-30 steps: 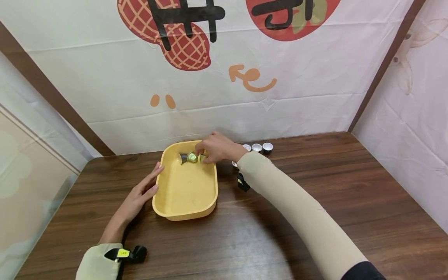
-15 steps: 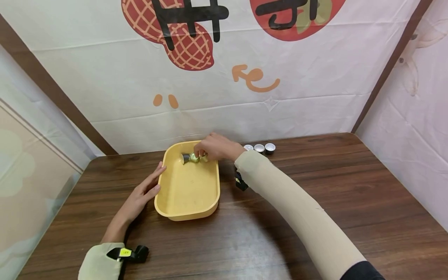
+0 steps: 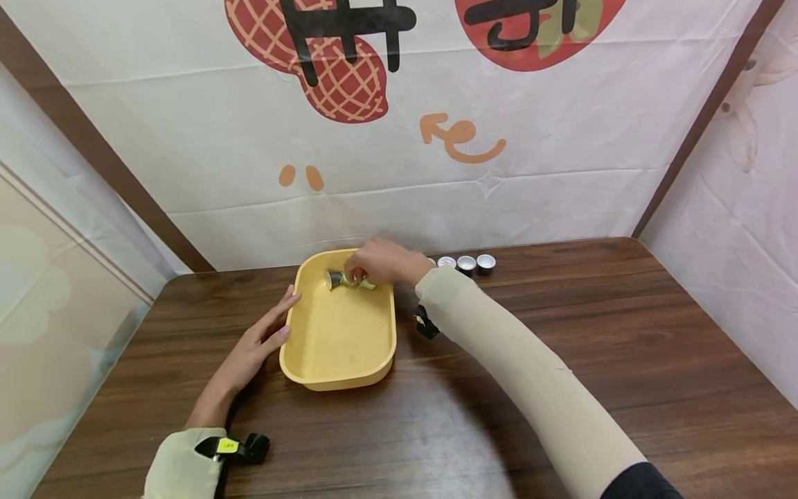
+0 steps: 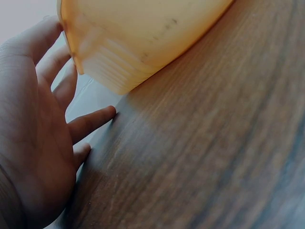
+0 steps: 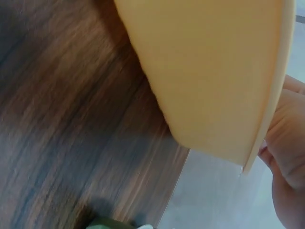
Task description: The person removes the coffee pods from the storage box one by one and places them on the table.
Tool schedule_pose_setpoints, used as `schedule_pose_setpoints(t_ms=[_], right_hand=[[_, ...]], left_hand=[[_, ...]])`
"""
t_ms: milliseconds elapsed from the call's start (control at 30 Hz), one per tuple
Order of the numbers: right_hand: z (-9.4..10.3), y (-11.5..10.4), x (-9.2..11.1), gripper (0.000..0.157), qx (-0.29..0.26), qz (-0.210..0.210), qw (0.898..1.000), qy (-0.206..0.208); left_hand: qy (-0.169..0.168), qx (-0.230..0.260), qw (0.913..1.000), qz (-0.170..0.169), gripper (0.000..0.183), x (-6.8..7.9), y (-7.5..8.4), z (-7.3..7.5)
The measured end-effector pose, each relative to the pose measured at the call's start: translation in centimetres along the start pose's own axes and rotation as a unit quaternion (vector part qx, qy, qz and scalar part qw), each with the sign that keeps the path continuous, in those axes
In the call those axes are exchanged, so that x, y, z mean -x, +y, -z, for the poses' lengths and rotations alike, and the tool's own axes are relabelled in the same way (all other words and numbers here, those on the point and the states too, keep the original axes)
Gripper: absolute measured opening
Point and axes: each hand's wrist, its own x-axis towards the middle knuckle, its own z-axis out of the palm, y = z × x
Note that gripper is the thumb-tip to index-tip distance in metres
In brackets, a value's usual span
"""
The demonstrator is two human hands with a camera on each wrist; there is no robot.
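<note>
A yellow plastic tray (image 3: 339, 339) stands on the wooden table. At its far end lie a dark coffee capsule (image 3: 335, 279) on its side and shiny green coffee capsules (image 3: 368, 285), partly hidden by fingers. My right hand (image 3: 383, 262) reaches over the far right rim, its curled fingers apparently pinching one green capsule. In the right wrist view the tray wall hides those fingertips. My left hand (image 3: 255, 346) has its fingers extended; in the left wrist view some fingertips touch the tray's rim.
A row of small dark capsules with pale tops (image 3: 466, 264) stands at the table's back edge, right of the tray and partly behind the right wrist. A printed cloth wall (image 3: 399, 201) rises directly behind the table (image 3: 561, 312).
The right hand's fingers have shifted from the right-hand green capsule leftward to the middle green one. The left hand stays at the tray's side. The head view has shifted slightly.
</note>
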Motion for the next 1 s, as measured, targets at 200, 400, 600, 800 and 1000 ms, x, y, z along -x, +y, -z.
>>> schedule_pose_setpoints(t_ms=[200,400,600,800,1000], right_hand=[[0.3,-0.5,-0.3,0.040,-0.019,0.022,0.999,-0.022],[1.2,-0.8,0.0,0.030,0.067,-0.016,0.997,-0.021],[1.0,-0.7,0.1,0.026,0.115,-0.022,0.993,-0.032],[0.3,-0.7,0.0,0.026,0.151,-0.030,0.988,-0.031],[0.1,-0.7,0.0,0.029,0.141,-0.032,0.989,-0.025]], left_hand=[[0.003,-0.004,1.0000,-0.003,0.053,0.0,0.2,0.3],[0.005,-0.006,1.0000,0.004,0.053,0.0,0.1,0.4],[0.002,-0.004,1.0000,0.002,0.054,0.0,-0.1,0.3],[0.000,-0.006,1.0000,0.000,0.053,0.0,-0.2,0.2],[0.001,-0.006,1.0000,0.002,0.053,0.0,-0.2,0.1]])
